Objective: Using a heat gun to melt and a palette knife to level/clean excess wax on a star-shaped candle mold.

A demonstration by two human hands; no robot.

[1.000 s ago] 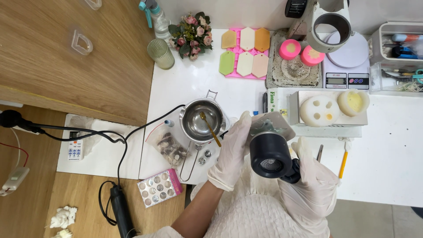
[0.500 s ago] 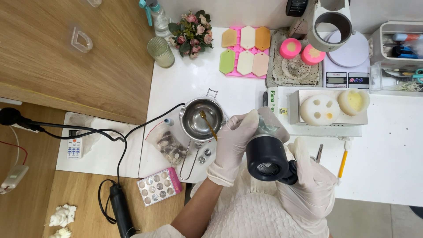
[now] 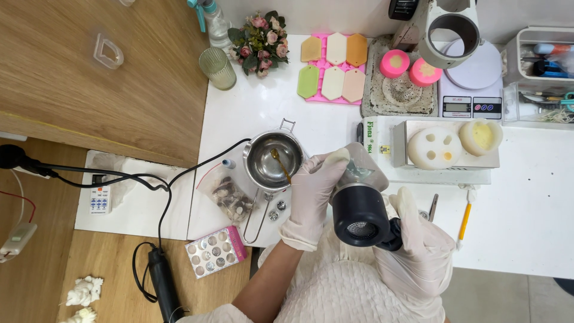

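Both my hands wear white gloves. My right hand grips the handle of a black heat gun, whose round rear end faces the camera. My left hand is closed on a clear, greyish piece held at the gun's front end, above the white table. Just left of my left hand stands a steel melting pot with a wire handle and a thin amber stick leaning inside it.
A white block mould and a yellow-filled cup sit on a tray. Behind are a pink tray of coloured bars, a scale, flowers and a green glass. A black cable, a bag of small bits and a pink palette lie at the left.
My left hand has crept a little up along the clear piece. The heat gun has dipped slightly; the pot and stick stay put.
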